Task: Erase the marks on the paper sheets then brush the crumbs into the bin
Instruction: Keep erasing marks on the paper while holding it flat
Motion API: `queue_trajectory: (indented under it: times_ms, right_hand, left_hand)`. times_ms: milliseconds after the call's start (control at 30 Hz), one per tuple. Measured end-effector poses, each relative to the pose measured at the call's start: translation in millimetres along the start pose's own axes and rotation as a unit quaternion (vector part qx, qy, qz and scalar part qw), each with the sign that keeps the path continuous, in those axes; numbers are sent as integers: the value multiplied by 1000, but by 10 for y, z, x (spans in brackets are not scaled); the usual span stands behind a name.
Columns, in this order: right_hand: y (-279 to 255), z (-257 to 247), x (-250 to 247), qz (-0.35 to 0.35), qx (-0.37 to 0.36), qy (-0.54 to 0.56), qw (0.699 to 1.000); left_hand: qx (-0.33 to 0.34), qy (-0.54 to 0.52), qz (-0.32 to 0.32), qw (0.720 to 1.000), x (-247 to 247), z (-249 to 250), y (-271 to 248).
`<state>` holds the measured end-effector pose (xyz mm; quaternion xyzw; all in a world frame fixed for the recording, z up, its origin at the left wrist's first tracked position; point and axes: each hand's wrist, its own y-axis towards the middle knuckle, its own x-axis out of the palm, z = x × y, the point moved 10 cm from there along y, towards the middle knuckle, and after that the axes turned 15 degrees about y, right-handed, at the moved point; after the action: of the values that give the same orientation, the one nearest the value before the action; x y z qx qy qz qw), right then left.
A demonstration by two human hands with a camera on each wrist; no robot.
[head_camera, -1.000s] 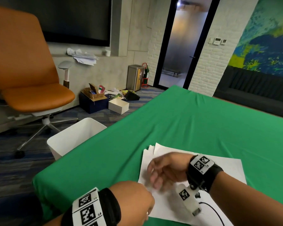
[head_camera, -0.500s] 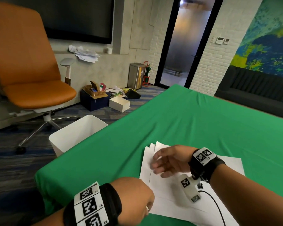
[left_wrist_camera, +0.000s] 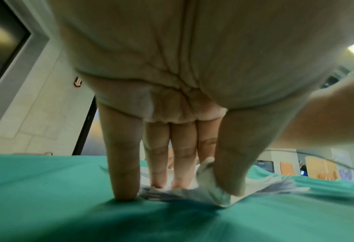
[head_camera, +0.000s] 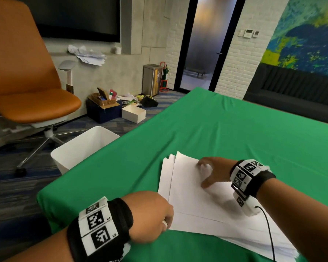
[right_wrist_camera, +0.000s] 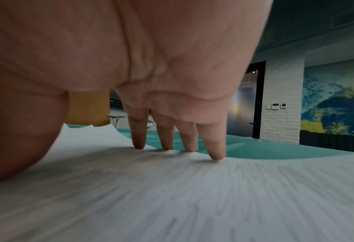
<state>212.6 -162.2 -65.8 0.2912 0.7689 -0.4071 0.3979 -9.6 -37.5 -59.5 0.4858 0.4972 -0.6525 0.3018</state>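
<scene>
A loose stack of white paper sheets (head_camera: 197, 205) lies on the green table (head_camera: 235, 129) in front of me. My right hand (head_camera: 202, 173) is spread on the top sheet near its far edge, with straight fingertips (right_wrist_camera: 215, 153) touching the paper and nothing held. At the stack's near left corner, my left hand (head_camera: 165, 222) pinches a lifted paper corner (left_wrist_camera: 207, 165) between thumb and forefinger. Its little finger (left_wrist_camera: 124, 188) stands on the cloth. I can make out no marks or crumbs on the top sheet. The white bin (head_camera: 83, 148) stands open on the floor by the table's left edge.
An orange office chair (head_camera: 27, 91) is behind the bin at the left. Boxes and clutter (head_camera: 121, 108) sit on the floor by the wall. A black cable (head_camera: 269, 229) runs from my right wrist over the paper. Bare green cloth stretches beyond the stack.
My right hand has slid across the top sheet away from me, toward its far edge. The left hand has stayed at the near left corner.
</scene>
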Motion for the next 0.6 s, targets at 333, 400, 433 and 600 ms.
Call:
queue_trajectory:
  times_ms: [333,400,433,600]
  right_hand:
    - [-167,-120,218,-53,-20,-79,995]
    - [-251,-184,279,-68,-39,-71,994]
    - [-292,-218,300,-72,-47,-68,994]
    - [-478,-372,321,-71,-75,-58,993]
  left_hand:
    - [2,-279,163,946,-682,-406,-204]
    - [-21,-315,181,931,-678,-547,-183]
    - [-35,-333,179,925,-642,-593,-155]
    - [-131,-356,170,910,-415,-885,25]
